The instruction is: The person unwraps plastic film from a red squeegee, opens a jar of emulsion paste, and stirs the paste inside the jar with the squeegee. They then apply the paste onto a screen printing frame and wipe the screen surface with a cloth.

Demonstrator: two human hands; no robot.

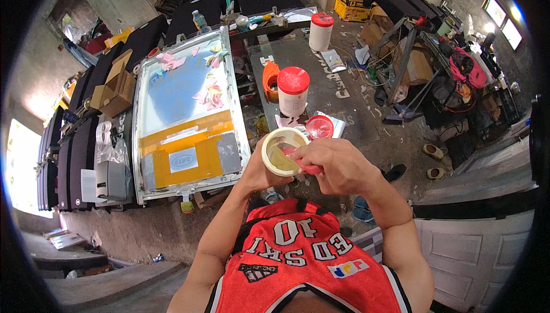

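Observation:
My left hand (pixel 259 167) grips a cream open-topped tub (pixel 276 155) from its left side, with pale yellowish contents showing inside. My right hand (pixel 329 164) is closed on a red-handled tool (pixel 309 168), perhaps a spatula, whose head dips into the tub. Just behind the tub lies a red lid (pixel 321 126). A red-lidded white tub (pixel 293 98) stands further back, beside an orange plastic item (pixel 270 78). To the left lies a framed screen (pixel 182 89) with pink paper scraps and yellow tape on it.
Another red-lidded tub (pixel 321 35) stands on the dark worktable (pixel 355 112). Black padded items (pixel 71 158) and an open cardboard box (pixel 114 83) line the left. A cluttered rack (pixel 412 61) stands at the right, with shoes (pixel 432 155) on the floor and a white door (pixel 464 261) below.

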